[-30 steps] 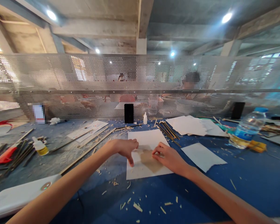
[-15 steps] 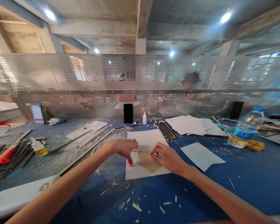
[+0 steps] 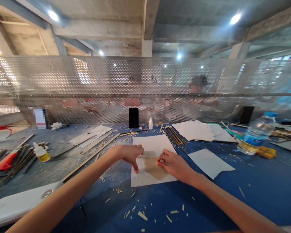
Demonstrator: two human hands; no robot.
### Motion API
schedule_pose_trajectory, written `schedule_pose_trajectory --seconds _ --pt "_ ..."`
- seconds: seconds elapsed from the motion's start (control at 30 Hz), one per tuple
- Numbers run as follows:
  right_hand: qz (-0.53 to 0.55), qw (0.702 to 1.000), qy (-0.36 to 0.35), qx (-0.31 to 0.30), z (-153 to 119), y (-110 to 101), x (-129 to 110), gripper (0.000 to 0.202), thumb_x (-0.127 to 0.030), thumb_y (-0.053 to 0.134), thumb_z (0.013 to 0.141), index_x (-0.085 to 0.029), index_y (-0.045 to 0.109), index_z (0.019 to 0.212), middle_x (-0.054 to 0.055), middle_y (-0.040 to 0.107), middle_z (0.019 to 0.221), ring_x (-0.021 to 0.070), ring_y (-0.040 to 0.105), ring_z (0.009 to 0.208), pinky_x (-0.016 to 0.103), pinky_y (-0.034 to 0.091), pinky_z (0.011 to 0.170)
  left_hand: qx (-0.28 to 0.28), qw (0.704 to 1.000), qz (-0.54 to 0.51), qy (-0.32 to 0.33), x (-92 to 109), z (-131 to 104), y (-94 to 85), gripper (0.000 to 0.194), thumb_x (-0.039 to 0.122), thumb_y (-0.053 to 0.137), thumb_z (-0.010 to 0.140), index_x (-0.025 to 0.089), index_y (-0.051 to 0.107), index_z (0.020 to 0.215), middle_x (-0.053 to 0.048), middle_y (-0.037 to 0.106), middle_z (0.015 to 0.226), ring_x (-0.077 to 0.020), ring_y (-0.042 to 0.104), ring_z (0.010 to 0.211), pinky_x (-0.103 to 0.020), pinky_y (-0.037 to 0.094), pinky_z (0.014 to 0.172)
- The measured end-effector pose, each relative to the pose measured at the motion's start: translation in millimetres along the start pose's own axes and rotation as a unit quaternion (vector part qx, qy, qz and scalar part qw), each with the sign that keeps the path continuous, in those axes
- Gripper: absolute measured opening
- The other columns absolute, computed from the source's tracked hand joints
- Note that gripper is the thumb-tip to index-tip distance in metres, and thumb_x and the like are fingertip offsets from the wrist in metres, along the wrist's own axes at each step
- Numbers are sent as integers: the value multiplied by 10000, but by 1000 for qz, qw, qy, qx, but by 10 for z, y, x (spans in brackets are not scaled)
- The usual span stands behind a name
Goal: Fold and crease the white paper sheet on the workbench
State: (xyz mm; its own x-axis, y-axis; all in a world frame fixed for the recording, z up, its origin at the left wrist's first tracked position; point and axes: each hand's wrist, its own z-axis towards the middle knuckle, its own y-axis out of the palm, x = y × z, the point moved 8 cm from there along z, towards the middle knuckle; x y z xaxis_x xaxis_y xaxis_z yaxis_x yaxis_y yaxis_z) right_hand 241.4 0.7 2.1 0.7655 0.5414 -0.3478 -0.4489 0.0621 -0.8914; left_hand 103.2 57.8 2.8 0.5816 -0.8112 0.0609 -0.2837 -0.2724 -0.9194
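Concrete beams (image 3: 151, 19) run overhead, and beneath them a perforated metal screen (image 3: 99, 77) stands along the far side of a blue work table (image 3: 232, 200); a person (image 3: 198, 84) shows dimly through its holes. On the table, in the middle, lies a white paper sheet (image 3: 149, 142), with both hands over it. The left hand (image 3: 129, 153) is at the sheet's left part, its thumb held well apart from its fingers. The right hand (image 3: 173, 163) is above the sheet's right part, thumb and fingertips brought together (whether they pinch something small, I cannot tell). Between the hands a tan patch (image 3: 155, 168) shows on the sheet (shadow or material, it is hard to say). Behind the sheet stand a black phone-like slab (image 3: 133, 118) and a small white bottle (image 3: 150, 123). Thin sticks (image 3: 174, 135) and a stack of papers (image 3: 196, 130) lie to the right, near a torn-edged sheet (image 3: 210, 163) and a water bottle (image 3: 255, 136). To the left are a yellow-based glue-type bottle (image 3: 41, 152) and a red-handled tool (image 3: 6, 162); pale shavings (image 3: 142, 215) litter the front.
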Motion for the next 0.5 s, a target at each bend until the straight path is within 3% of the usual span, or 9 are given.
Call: schedule_pose_trajectory --seconds 0.5 --pt "6 1000 -7 -11 -7 17 -32 108 -237 526 953 -219 631 933 23 592 945 150 611 834 265 471 770 7 1000 -4 9 -8 18 5 740 598 779 591 175 552 1154 -143 573 1208 -326 550 1084 -352 463 887"
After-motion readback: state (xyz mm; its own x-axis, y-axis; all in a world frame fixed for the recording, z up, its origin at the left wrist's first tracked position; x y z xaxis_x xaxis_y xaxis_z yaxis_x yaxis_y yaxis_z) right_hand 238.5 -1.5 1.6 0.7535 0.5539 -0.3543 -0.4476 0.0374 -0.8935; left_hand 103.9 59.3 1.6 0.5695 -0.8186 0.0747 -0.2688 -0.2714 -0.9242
